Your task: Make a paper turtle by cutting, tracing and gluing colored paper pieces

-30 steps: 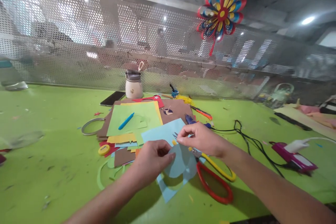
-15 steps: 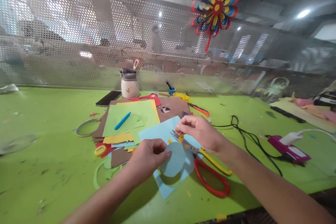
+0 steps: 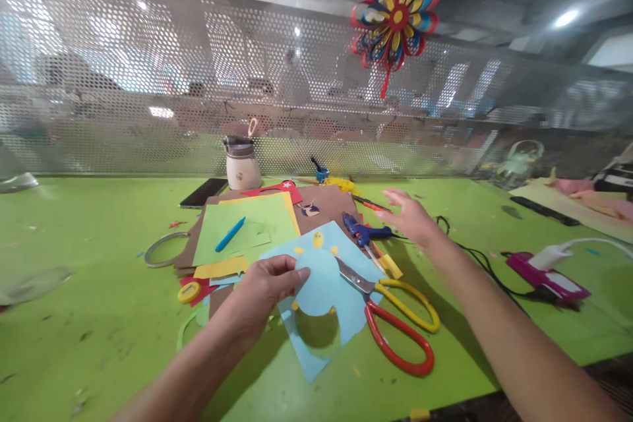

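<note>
Left grip [image 3: 271,281] pinches light-blue round paper disc [image 3: 319,283] by its edge, disc just right of that grip. I see yellow paper tabs [image 3: 318,239] round its rim, top one dark-marked. Right grip [image 3: 411,221] wide, near blue glue gun [image 3: 364,232].

One left hand [image 3: 264,290] and one right hand [image 3: 409,219] make two. There is one light-blue paper circle [image 3: 315,282], with five small yellow paper pieces [image 3: 318,239] visible at its edge. Also countable are one pair of metal scissors [image 3: 359,284] with two handles, one red and one yellow; one blue glue gun [image 3: 364,232]; one slim blue pen [image 3: 230,235]; one black phone [image 3: 202,193]; one cream bottle with a grey lid [image 3: 243,169]; one thin grey ring [image 3: 153,252]; one round yellow case [image 3: 188,292]; one magenta power strip [image 3: 544,277]; and one red, blue and yellow paper flower [image 3: 398,16]. The overlapping coloured sheets [image 3: 212,227] cannot be counted surely.
</note>
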`<state>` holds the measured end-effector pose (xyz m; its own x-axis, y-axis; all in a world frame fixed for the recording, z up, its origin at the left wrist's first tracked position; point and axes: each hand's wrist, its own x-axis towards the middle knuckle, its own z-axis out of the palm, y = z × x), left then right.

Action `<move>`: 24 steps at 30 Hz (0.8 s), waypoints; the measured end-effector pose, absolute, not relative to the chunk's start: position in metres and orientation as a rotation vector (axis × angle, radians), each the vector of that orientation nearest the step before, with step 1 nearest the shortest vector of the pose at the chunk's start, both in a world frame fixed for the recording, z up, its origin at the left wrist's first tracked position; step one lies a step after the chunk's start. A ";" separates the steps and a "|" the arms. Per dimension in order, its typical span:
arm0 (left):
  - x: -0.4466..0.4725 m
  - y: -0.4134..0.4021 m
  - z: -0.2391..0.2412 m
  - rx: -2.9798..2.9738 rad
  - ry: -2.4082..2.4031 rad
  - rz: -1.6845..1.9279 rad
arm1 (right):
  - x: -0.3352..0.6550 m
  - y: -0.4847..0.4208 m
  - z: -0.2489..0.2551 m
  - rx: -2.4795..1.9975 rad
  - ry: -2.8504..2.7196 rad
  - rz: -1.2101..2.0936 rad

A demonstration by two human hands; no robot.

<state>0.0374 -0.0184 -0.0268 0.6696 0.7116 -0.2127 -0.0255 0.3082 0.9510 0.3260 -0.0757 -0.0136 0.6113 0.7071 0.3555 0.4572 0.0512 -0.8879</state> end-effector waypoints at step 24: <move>0.041 -0.017 -0.036 1.030 0.723 0.660 | 0.212 -0.094 -0.043 -1.448 -1.273 0.841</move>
<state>0.0412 -0.0173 -0.0356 0.5963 0.7730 -0.2166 -0.1454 0.3694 0.9178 0.2122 -0.0941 -0.0435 0.2066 0.9726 0.1064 0.2840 0.0444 -0.9578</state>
